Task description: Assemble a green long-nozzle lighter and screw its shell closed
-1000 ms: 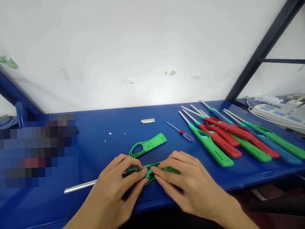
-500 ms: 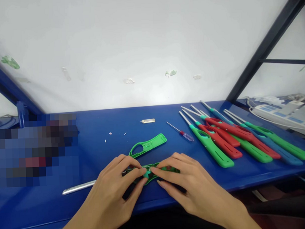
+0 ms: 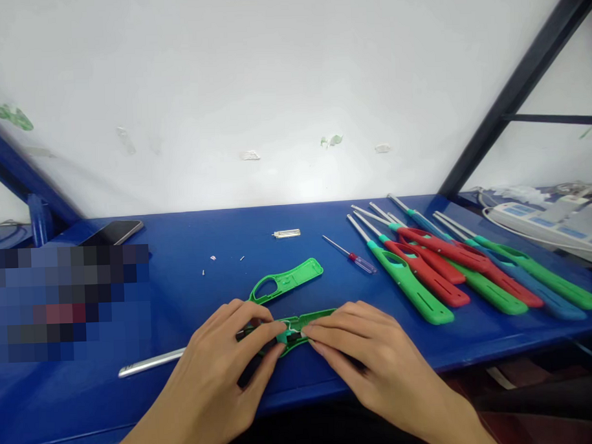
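A green lighter handle half lies with its hollow side up near the table's front edge. A long silver barrel sticks out leftward from beneath my left hand. That hand's thumb and forefinger pinch a teal trigger inside the shell. My right hand is closed in a pinch over the shell's middle, beside a thin white wire; its fingertips hide most of what they grip. Just beyond both hands rests the matching green handle half, inner side up.
A screwdriver and a small clear-and-metal part lie farther back. Several red, green and blue lighters are piled at right. Tiny pieces, one a screw, lie left of centre. A phone and a blurred patch are at left.
My right thumb has come up to meet the forefinger, and the right hand has shifted slightly right. More of the shell's inside shows. My left hand holds nearly still.
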Available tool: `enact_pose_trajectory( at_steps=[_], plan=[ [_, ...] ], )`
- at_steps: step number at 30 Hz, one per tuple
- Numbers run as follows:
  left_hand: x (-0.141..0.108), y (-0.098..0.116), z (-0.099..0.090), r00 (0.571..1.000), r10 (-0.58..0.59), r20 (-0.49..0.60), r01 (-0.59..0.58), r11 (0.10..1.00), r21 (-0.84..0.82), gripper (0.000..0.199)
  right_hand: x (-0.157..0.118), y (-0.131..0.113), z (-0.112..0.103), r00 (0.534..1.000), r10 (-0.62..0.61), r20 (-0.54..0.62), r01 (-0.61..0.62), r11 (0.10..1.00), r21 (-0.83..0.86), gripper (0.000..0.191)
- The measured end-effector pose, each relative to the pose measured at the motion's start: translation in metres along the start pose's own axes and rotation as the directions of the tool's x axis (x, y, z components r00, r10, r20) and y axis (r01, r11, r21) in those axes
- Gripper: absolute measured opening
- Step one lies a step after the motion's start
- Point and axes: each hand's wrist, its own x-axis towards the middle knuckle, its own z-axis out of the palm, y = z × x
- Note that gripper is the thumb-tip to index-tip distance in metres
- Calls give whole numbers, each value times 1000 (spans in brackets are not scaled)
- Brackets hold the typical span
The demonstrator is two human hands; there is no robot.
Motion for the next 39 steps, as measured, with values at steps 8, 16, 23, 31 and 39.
enact_pose_trajectory(
  at_steps=[8, 16, 23, 31, 39],
  plan=[
    [-5, -1, 2, 1000, 4, 13, -4, 1000, 11, 16, 0, -2, -2, 997, -70, 34, 74, 990, -122, 22],
    [-1, 0, 1, 1000, 10, 8, -10, 1000, -14, 20, 4, -5, -5, 992, -73, 101, 89, 982, -169, 18],
    [-2, -2, 1, 999, 36, 11, -36, 999, -23, 22, 6, -6, -7, 986, -67, 152, 98, 974, -206, 14],
    [-3, -2, -1, 999, 51, 19, -51, 999, -7, 26, 4, -5, -2, 990, 7, 138, 14, 989, -146, 17],
    [-5, -4, 3, 998, 54, 21, -55, 998, 33, 26, 0, -4, -2, 992, 73, 102, -64, 994, -83, 19]
  ],
)
